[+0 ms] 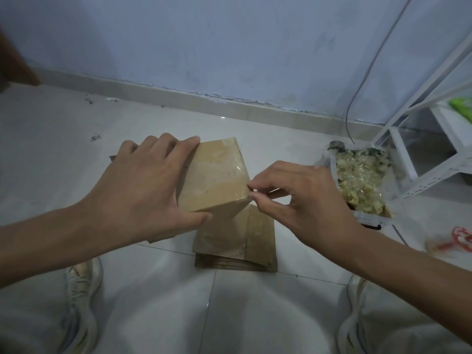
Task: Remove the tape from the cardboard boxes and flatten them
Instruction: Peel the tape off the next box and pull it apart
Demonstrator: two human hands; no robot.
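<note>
While the left hand (143,190) grips the tilted cardboard box (217,175), long axis running away toward the wall, the right hand (301,198) pinches tape (240,172) at its near-right corner.

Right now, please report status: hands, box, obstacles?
Left hand grips box. Right hand pinches tape at its corner. Flattened boxes underneath. Nothing blocking.

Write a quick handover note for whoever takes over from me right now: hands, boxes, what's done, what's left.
Left hand grips the taped cardboard box, held above the floor.
Right hand pinches at the tape by the box's right corner.
Stack of flattened boxes lies on the floor under the box.
A container of wadded tape sits to the right.
Done: several boxes flattened.
Left: peel this box's tape, flatten it, add to the stack.
</note>
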